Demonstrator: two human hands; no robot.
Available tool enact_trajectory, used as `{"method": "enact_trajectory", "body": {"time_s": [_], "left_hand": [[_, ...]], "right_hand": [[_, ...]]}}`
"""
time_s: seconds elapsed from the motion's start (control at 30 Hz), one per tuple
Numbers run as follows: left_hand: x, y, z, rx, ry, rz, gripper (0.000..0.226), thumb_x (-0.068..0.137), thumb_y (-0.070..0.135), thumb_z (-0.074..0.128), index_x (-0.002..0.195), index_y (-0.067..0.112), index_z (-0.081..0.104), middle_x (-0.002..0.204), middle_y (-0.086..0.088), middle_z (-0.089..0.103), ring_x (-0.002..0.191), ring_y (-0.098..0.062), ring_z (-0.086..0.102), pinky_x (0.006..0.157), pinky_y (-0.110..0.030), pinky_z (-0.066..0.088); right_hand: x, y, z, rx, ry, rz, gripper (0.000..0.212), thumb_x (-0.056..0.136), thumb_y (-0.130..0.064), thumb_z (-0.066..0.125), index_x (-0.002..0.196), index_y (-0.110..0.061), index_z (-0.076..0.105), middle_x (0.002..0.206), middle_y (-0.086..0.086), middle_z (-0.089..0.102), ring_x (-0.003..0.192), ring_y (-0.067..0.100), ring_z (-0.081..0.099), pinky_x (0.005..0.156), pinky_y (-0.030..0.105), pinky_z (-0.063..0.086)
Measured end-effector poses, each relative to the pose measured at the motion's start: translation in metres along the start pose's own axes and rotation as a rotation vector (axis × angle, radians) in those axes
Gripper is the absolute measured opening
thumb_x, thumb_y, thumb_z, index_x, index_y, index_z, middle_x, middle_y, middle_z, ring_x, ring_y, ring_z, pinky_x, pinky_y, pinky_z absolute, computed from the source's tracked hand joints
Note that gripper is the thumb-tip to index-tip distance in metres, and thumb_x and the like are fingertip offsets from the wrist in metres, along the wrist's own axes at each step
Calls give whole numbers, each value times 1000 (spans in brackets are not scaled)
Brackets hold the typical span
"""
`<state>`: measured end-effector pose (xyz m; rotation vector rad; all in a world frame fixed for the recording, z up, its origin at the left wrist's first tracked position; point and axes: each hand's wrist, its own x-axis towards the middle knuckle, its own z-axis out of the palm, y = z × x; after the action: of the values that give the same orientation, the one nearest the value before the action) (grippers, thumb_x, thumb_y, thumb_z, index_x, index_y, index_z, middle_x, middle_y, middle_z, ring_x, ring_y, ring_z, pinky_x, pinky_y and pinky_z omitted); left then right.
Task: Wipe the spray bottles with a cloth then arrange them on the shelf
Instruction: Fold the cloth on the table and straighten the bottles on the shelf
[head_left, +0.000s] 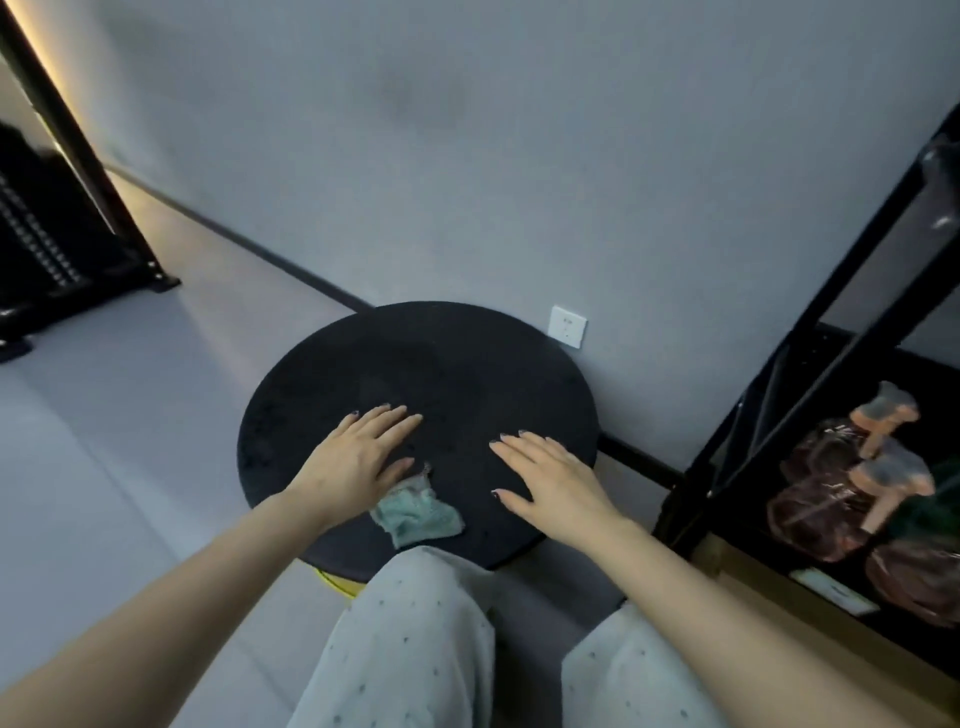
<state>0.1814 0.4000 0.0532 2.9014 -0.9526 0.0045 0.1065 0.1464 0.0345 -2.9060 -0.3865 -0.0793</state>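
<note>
Both my hands rest flat on a round black table (447, 358) in front of my knees. My left hand (358, 457) lies palm down with fingers spread, its thumb touching a crumpled pale green cloth (418, 514) at the table's near edge. My right hand (556, 480) lies palm down to the right of the cloth, holding nothing. Several brownish translucent spray bottles (826, 499) with orange and grey trigger heads stand on a low board of the black shelf (810, 364) at the right. A dark green bottle (930, 512) shows among them.
A grey wall with a white socket (568, 326) runs just behind the table. A black baseboard follows the floor. A dark stand (57, 244) sits at the far left. A small white label (831, 590) lies on the shelf board.
</note>
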Motion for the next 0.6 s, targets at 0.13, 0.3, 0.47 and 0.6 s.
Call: {"method": "enact_trajectory", "body": {"time_s": [0.13,0.3,0.47,0.6], "left_hand": [[-1,-37,37,-20,-100,-106,57,99,43,36,150,25,20,157,2,22,146,-18,16,117,-36,12],[5,-62,94,-52,-172,-115,53,98,37,43,148,25,30,154,0,31,140,-19,30,111,-31,21],[4,-59,147,-100,-196,74,51,65,35,85,113,29,67,122,-1,63,102,-17,66,80,-23,51],[2,-60,182,-68,-119,294,24,75,36,65,98,29,64,110,2,56,89,-18,64,70,-24,54]], "right_hand": [[34,-9,44,21,-107,-27,58,98,-43,43,149,-24,24,155,-5,24,144,14,15,117,30,8],[68,-11,98,43,-170,-45,55,99,-40,42,148,-22,25,155,-4,26,143,15,18,117,30,10],[75,-5,148,-16,-250,-227,51,84,-26,70,132,-18,54,135,4,54,127,24,49,108,38,34],[74,1,172,-64,-110,-415,46,58,-28,88,100,-20,72,109,2,68,102,21,65,88,35,54]]}}
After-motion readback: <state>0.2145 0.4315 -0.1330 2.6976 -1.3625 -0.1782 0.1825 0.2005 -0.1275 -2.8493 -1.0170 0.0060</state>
